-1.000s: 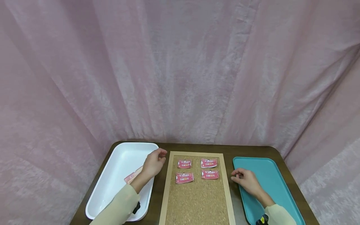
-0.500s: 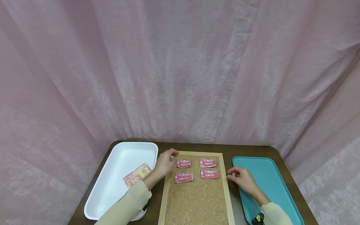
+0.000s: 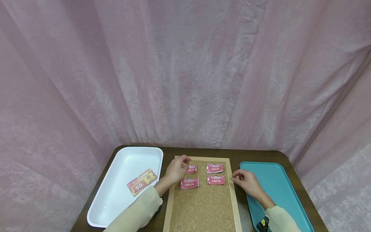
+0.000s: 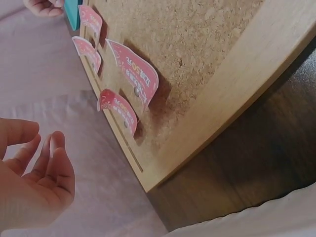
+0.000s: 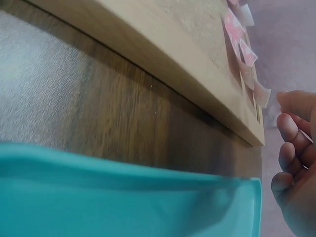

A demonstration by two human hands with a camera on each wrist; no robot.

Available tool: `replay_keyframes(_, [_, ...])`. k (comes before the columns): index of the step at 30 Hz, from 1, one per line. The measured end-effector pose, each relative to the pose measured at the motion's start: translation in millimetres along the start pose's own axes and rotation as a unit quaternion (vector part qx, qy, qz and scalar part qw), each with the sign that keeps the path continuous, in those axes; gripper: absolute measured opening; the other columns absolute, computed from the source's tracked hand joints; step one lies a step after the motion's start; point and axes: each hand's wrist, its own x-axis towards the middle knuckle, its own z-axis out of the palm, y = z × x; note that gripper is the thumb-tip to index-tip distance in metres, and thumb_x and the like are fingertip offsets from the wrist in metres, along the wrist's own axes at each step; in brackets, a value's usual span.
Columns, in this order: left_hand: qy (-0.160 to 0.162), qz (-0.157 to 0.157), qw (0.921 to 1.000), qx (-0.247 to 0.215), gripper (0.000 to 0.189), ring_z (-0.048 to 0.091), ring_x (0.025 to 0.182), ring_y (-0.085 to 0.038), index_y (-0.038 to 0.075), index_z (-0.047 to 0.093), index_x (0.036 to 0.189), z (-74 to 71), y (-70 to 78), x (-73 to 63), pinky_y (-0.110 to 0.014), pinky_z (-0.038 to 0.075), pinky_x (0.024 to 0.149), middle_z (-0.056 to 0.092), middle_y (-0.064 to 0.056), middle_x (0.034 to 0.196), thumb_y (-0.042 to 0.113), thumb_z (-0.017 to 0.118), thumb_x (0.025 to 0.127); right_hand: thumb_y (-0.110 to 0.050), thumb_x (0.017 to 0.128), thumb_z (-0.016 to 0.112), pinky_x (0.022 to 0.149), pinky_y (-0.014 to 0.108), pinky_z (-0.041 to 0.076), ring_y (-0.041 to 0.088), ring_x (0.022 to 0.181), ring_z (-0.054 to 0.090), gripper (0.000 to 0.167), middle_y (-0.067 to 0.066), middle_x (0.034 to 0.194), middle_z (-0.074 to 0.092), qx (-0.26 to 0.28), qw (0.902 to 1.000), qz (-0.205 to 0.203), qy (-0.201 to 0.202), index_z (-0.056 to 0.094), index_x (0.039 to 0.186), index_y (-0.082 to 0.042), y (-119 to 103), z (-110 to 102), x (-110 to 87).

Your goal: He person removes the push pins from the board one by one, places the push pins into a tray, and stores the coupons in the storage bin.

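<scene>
My left hand (image 3: pixel 175 170) hovers over the upper left of a wood-framed cork board (image 3: pixel 204 209), overlapping a pink coupon (image 3: pixel 192 169) in the head view. Its fingers are loosely curled, with a gap from the thumb and nothing held, as the left wrist view of the hand (image 4: pixel 42 185) shows. Several pink coupons, such as a curled one (image 4: pixel 136 69), hang on the board by small pins (image 4: pixel 137 91). By the board's right edge is my right hand (image 3: pixel 249 185); its thumb and loosely bent fingers (image 5: pixel 289 128) hold nothing visible.
A white tray (image 3: pixel 105 193) at the left holds a larger red and yellow coupon (image 3: pixel 142 182). To the right lies a teal tray (image 3: pixel 275 175), partly under the right forearm. All stand on a dark wood table (image 3: pixel 237 154) before a pink curtain (image 3: pixel 185 80).
My left hand has moved right from beside the white tray to over the board's upper left, uncovering the larger coupon. My right hand has shifted slightly left toward the board.
</scene>
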Motion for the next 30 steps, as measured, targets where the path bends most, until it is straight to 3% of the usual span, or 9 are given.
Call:
replay_keyframes(16, [-0.001, 0.023, 0.9997, 0.002, 0.023, 0.067, 0.083, -0.012, 0.006, 0.072, 0.117, 18.7, 7.8, 7.2, -0.030, 0.054, 0.074, 0.074, -0.005, 0.102, 0.003, 0.069, 0.095, -0.005, 0.092, 0.080, 0.063, 0.023, 0.043, 0.006, 0.070, 0.049, 0.006, -0.003, 0.078, 0.059, -0.005, 0.9997, -0.023, 0.001, 0.074, 0.093, -0.008, -7, 10, 10.8])
replay_keyframes(23, [-0.042, 0.005, 0.9985, -0.036, 0.027, 0.065, 0.085, -0.010, 0.004, 0.069, 0.123, 31.7, 13.5, 6.3, -0.026, 0.053, 0.072, 0.073, -0.006, 0.108, 0.001, 0.065, 0.097, -0.002, 0.091, 0.080, 0.061, 0.023, 0.044, 0.005, 0.069, 0.050, 0.007, -0.003, 0.079, 0.061, -0.011, 0.9993, -0.036, 0.006, 0.075, 0.095, -0.006, -9, 12, 11.0])
replay_keyframes(30, [-0.038, 0.012, 0.9984, -0.041, 0.026, 0.065, 0.087, -0.012, 0.007, 0.071, 0.120, 40.9, 16.2, 5.0, -0.027, 0.052, 0.072, 0.074, -0.010, 0.109, 0.000, 0.066, 0.096, -0.003, 0.093, 0.079, 0.062, 0.023, 0.043, 0.006, 0.071, 0.050, 0.006, -0.002, 0.081, 0.061, -0.018, 0.9996, -0.023, -0.006, 0.075, 0.098, -0.005, -11, 14, 13.9])
